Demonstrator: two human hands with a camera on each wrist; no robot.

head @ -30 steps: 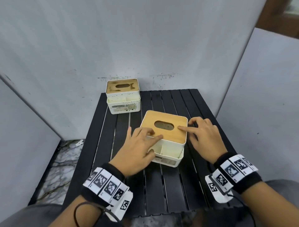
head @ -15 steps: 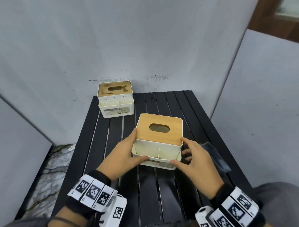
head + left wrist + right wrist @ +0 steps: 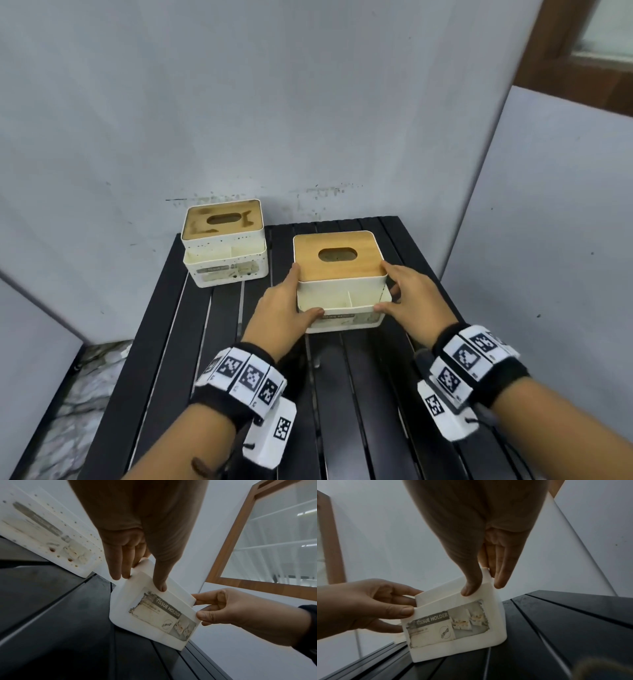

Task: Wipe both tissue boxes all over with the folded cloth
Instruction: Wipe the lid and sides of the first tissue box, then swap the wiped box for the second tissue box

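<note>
A white tissue box (image 3: 342, 284) with a clean bamboo lid stands toward the back of the black slatted table (image 3: 359, 394). My left hand (image 3: 298, 294) grips its left side, thumb on the front rim and fingers along the side. My right hand (image 3: 394, 291) grips the right side the same way. The wrist views show the box's front label (image 3: 154, 615) (image 3: 447, 626) pinched between the left hand (image 3: 140, 580) and the right hand (image 3: 482, 586). A second box (image 3: 224, 243) with a stained lid and spotted walls sits at the back left. The folded cloth is not in view.
Grey panels close in the table at the back, left and right. The stained box (image 3: 48, 531) stands a short gap to the left of the held one. The near half of the table holds only my wrists. A wood-framed window (image 3: 599, 44) is at the upper right.
Both hands went from resting on the lid to gripping the box's sides, and carried it straight and farther back, next to the stained box. The dark cloth seen earlier at the right is out of sight.
</note>
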